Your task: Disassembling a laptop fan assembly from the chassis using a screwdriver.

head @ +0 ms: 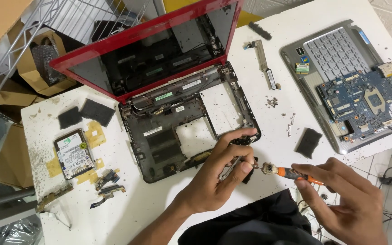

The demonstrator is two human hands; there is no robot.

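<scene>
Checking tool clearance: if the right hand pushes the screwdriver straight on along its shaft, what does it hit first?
The right hand points the screwdriver leftward; its tip already sits at the small part pinched in the left hand, apparently touching; depth unclear.

glossy red plastic laptop lid (91, 47), matt black plastic base (159, 145), scuffed white table (277, 68).

Two bare hands, no gloves. Left hand (221, 174) with forearm bare all the way to the near edge of the view, no sleeve showing. Right hand (348, 202) likewise bare to the wrist, cut off by the near right corner. No rings, no watch, no bands on either wrist. Short, plain fingernails, unpainted. Between the two arms, near the bottom edge, a dark, almost black garment (255, 222), softly creased, without visible print or pattern.
</scene>
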